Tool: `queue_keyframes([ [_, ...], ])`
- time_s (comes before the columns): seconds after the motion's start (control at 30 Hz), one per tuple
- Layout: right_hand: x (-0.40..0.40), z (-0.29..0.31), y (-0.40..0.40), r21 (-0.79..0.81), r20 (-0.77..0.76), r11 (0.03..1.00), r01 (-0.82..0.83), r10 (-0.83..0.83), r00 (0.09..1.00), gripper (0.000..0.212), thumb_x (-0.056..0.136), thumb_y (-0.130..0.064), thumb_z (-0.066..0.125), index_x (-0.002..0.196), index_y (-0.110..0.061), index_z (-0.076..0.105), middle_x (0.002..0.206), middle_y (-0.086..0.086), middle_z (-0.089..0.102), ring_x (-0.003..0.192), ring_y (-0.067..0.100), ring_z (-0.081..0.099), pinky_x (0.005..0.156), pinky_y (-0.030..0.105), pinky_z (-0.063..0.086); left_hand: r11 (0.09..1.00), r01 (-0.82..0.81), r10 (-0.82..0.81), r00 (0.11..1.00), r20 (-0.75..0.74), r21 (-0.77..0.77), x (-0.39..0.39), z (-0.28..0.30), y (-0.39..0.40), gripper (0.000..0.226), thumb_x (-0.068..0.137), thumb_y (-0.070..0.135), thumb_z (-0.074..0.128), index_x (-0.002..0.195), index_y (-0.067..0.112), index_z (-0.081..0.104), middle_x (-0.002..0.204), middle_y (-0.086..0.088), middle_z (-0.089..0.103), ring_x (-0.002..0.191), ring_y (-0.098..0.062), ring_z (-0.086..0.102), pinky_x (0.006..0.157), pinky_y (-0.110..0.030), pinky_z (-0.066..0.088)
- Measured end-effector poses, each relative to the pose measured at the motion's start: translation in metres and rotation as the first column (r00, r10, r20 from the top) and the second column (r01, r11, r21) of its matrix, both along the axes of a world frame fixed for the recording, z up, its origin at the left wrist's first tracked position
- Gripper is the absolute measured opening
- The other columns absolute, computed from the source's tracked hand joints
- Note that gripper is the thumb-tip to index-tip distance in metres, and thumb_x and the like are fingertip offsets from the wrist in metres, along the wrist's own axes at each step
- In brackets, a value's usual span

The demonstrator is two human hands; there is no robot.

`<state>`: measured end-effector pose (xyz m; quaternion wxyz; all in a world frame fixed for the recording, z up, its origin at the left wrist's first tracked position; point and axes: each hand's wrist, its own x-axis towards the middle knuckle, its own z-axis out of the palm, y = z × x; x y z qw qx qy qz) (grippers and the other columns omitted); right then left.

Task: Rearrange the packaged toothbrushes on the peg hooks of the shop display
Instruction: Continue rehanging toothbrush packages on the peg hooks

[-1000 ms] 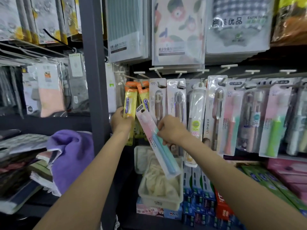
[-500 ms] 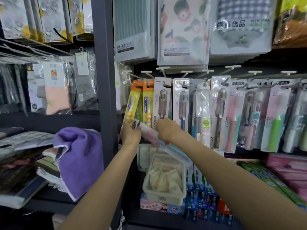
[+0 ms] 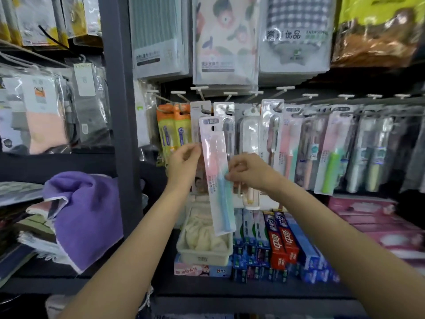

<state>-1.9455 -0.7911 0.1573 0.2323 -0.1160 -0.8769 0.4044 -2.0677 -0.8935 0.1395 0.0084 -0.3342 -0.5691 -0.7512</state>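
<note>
While the fingers (image 3: pixel 226 174) of the right hand (image 3: pixel 249 172) pinch the right edge of the pink-and-blue toothbrush pack (image 3: pixel 217 176) near its middle, the fingers (image 3: pixel 195 148) of the left hand (image 3: pixel 182 165) curl against its left edge a little higher up, so both hands have hold of it and neither is free; the pack hangs nearly upright, slightly tilted, off any hook, in front of the grey-carded packs (image 3: pixel 212 116) that already hang on the peg hooks (image 3: pixel 201 89); the step in hand looks like carrying this one pack to a new hook, and it seems only partly done, since the hanging hole at the pack's top sits below the hook tips; the next move calls for raising the pack, lining that hole up with the end of a chosen hook and sliding it back along the wire, probably with one hand steadying the lower end; to the left hang the orange-and-yellow packs (image 3: pixel 174 132), to the right a row of pink and green toothbrush packs (image 3: pixel 331 153); on the shelf (image 3: pixel 253 288) below, a cream plastic bin (image 3: pixel 202 256) holds crumpled pale cloth, and beside it stand upright toothpaste boxes (image 3: pixel 280 240) packed close together; a purple towel (image 3: pixel 89 212) lies folded on the neighbouring shelf at the left.
</note>
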Motion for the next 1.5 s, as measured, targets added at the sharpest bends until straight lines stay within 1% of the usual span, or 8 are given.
queue_keyframes([
  [0.17,0.034,-0.011,0.032,-0.039,-0.068,0.995,0.087,-0.089,0.994,0.018,0.086,-0.006,0.062,0.073,-0.016,0.054,0.073,0.005,0.061,0.067,0.016,0.054,0.059,0.021,0.046,0.988,0.066,-0.093,0.975,-0.202,-0.139,0.044,0.011,0.022,0.015,0.09,0.015,0.057,0.105,0.014,0.061,0.092,0.006,0.062,0.084,-0.005,0.058,0.067,-0.011,0.049],
  [0.37,0.08,-0.017,0.071,-0.291,-0.214,0.955,-0.049,-0.014,0.977,0.021,0.085,-0.018,0.065,0.104,-0.012,0.057,0.1,0.012,0.068,0.087,0.018,0.065,0.075,0.025,0.052,0.993,0.078,-0.091,0.981,-0.169,-0.083,0.094,0.022,0.072,0.008,0.089,0.008,0.058,0.095,0.014,0.06,0.081,0.006,0.058,0.076,-0.007,0.056,0.066,-0.011,0.049],
  [0.6,0.141,-0.03,0.149,-0.046,-0.248,0.981,0.188,-0.193,0.949,0.039,0.086,-0.005,0.062,0.117,-0.021,0.044,0.105,0.007,0.061,0.085,0.017,0.06,0.073,0.028,0.05,0.985,-0.021,-0.022,0.969,-0.248,-0.169,0.14,0.018,0.141,0.018,0.088,0.006,0.056,0.104,0.015,0.057,0.087,0.012,0.053,0.087,-0.009,0.055,0.079,-0.021,0.049],
  [0.87,0.18,-0.006,0.234,0.397,-0.206,0.83,0.392,-0.335,0.919,0.059,0.09,-0.014,0.056,0.144,-0.015,0.031,0.131,0.012,0.053,0.099,0.023,0.054,0.072,0.022,0.034,0.948,-0.213,0.141,0.947,-0.288,-0.237,0.166,0.009,0.181,0.027,0.089,0.004,0.053,0.116,0.009,0.055,0.11,-0.001,0.057,0.094,-0.008,0.05,0.081,-0.019,0.04],
  [1.17,0.16,-0.002,0.233,0.018,-0.288,0.917,0.399,-0.378,0.88,0.043,0.092,-0.013,0.055,0.132,-0.007,0.04,0.122,0.013,0.053,0.103,0.027,0.054,0.078,0.031,0.044,0.889,-0.385,0.295,0.896,-0.333,-0.249,0.16,-0.002,0.17,0.026,0.091,0.004,0.051,0.117,0.006,0.055,0.119,-0.006,0.055,0.097,-0.01,0.048,0.085,-0.022,0.039],
  [1.3,0.154,-0.008,0.223,0.131,-0.38,0.842,0.524,-0.446,0.811,0.057,0.086,-0.019,0.064,0.134,-0.007,0.035,0.131,0.014,0.039,0.121,0.027,0.041,0.1,0.034,0.037,0.853,-0.482,0.373,0.833,-0.408,-0.202,0.15,-0.01,0.157,0.031,0.087,0.0,0.053,0.116,0.011,0.055,0.116,-0.006,0.053,0.095,-0.011,0.049,0.087,-0.027,0.046],
  [1.4,0.145,-0.006,0.198,0.332,-0.543,0.798,0.502,-0.274,0.794,0.041,0.088,-0.015,0.061,0.125,-0.007,0.045,0.122,0.008,0.043,0.111,0.02,0.045,0.097,0.025,0.037,0.829,-0.549,0.429,0.749,-0.505,-0.109,0.143,-0.018,0.148,0.029,0.087,0.0,0.053,0.113,0.012,0.055,0.111,0.001,0.046,0.096,-0.007,0.046,0.081,-0.006,0.037],
  [1.5,0.116,-0.01,0.172,0.483,-0.399,0.823,0.299,-0.097,0.912,0.036,0.09,-0.014,0.057,0.124,-0.005,0.047,0.12,0.008,0.048,0.111,0.019,0.048,0.095,0.024,0.037,0.771,-0.633,0.495,0.662,-0.563,-0.067,0.134,-0.024,0.137,0.032,0.084,0.0,0.055,0.114,0.012,0.055,0.112,-0.002,0.043,0.104,-0.013,0.043,0.084,-0.01,0.029],
])
